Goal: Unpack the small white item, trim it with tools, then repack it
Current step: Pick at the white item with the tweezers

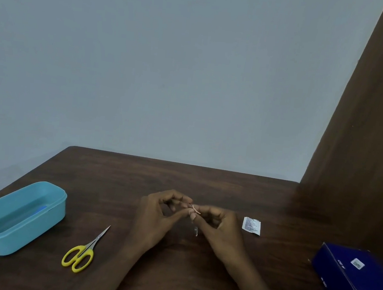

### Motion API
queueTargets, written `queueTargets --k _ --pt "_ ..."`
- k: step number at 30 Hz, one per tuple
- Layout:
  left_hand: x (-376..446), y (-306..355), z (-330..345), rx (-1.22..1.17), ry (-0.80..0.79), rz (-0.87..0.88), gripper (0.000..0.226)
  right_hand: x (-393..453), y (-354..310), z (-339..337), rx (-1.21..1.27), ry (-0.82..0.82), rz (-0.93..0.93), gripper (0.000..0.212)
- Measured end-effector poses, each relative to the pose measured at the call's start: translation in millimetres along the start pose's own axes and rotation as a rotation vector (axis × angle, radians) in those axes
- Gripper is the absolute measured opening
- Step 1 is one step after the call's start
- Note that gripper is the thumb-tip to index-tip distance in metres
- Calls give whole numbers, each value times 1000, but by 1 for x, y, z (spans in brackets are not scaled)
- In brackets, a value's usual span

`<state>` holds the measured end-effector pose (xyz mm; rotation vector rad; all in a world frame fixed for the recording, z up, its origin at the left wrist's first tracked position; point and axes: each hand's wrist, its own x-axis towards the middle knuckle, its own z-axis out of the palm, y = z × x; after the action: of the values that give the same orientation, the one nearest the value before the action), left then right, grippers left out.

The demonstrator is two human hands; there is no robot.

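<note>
I see my left hand point(163, 209) and right hand point(213, 220) meeting, fingertips pinched together on a small pale strip point(196, 209). The scissors point(82, 251) lie untouched, near left.

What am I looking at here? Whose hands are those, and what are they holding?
One picture, taken by a camera worn on a person's head, looking down at a brown table. No machine here, just two bare hands. The left hand and right hand meet in the middle and pinch a tiny pale strip between their fingertips. On the table lie yellow scissors, a blue tub, a small white wrapper and a dark blue box. Something small and shiny lies under the hands; I cannot tell what.
</note>
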<state>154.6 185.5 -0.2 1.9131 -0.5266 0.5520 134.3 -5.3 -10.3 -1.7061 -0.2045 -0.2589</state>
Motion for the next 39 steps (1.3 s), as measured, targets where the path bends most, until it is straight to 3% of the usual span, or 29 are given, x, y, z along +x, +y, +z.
queueTargets --k 5,8,12,15,25,28,34,39 --pt "-1 -1 1 -71 -50 -86 21 2 -4 3 178 148 72 10" --pt "-2 1 4 -76 -197 -184 36 3 -5 2 243 239 84 9" --pt "1 1 5 -157 -369 -246 56 0 -7 9 310 192 107 10" --pt "3 -3 1 -256 -365 -274 50 0 -9 12 342 160 108 13" --pt "1 -4 3 -191 -389 -210 7 2 -10 6 272 175 78 13" --pt "1 -5 5 -115 -376 -201 23 1 -8 8 143 161 10 19" --pt "2 -5 4 -128 -376 -213 24 4 -8 8 121 251 -40 18" --pt "1 -6 5 -103 -382 -206 26 2 -7 11 74 186 -14 18"
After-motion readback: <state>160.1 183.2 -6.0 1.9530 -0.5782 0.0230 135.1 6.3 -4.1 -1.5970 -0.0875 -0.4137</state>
